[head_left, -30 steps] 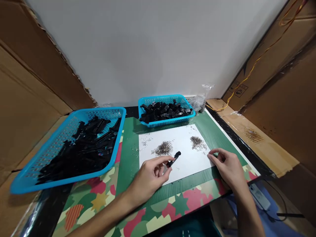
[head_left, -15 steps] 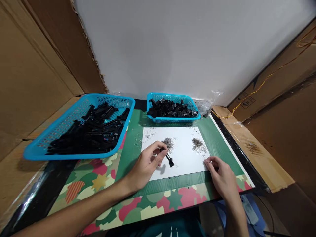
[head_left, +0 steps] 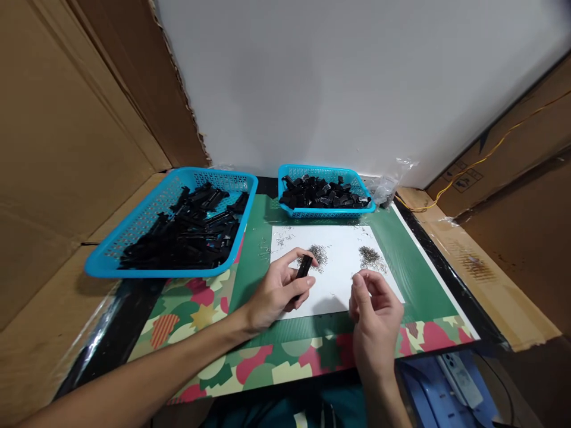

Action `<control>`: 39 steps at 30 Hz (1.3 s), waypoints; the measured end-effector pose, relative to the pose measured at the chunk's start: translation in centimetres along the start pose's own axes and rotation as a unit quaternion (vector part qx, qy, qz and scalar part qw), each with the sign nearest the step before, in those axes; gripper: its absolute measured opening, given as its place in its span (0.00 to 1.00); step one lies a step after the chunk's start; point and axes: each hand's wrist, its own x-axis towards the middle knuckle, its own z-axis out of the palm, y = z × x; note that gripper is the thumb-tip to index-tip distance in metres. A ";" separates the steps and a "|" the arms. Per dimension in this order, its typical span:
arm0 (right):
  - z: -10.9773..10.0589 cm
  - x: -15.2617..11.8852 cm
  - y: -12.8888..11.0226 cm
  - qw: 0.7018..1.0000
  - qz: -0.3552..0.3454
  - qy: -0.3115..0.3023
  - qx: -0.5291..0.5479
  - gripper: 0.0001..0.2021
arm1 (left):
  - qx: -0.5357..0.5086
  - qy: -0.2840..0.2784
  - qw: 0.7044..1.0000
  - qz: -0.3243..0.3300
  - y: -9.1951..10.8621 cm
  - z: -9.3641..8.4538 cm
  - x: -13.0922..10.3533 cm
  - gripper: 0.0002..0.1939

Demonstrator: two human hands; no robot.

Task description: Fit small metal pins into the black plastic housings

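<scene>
My left hand (head_left: 282, 286) grips a narrow black plastic piece (head_left: 304, 267) between thumb and fingers, tilted upward over a white sheet of paper (head_left: 341, 291). To its right, my right hand (head_left: 376, 300) is raised with thumb and fingertips pinched together; anything between them is too small to make out. The hands are apart. Behind them on the paper lie two heaps of tiny metal bits, a left heap (head_left: 319, 257) close to my left fingers and a right heap (head_left: 370, 257) beyond my right hand. A few loose bits are scattered at the paper's upper left.
A large blue basket (head_left: 96, 264) of long black plastic parts stands at left. A smaller blue basket (head_left: 328, 212) of short black parts is at the back, beside a clear plastic bag (head_left: 386, 187). Cardboard walls flank the table; a phone (head_left: 461, 380) lies below its right edge.
My right hand has moved left and turned palm-up, nearer my left hand. My left hand has rotated the black piece so it points upward. The view has shifted slightly.
</scene>
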 end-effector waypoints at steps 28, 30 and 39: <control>-0.6 -0.8 -0.1 0.986 -0.079 -0.087 -0.115 0.11 | 0.043 0.011 0.999 0.021 -1.8 1.6 -0.3 0.18; -1.2 -0.5 -0.1 0.980 -0.085 -0.122 -0.135 0.09 | 0.075 0.010 0.997 0.030 -1.9 1.5 -0.2 0.17; -3.1 0.1 0.2 0.955 -0.086 -0.202 -0.199 0.08 | 0.157 0.003 0.987 0.020 -2.2 1.5 -0.4 0.16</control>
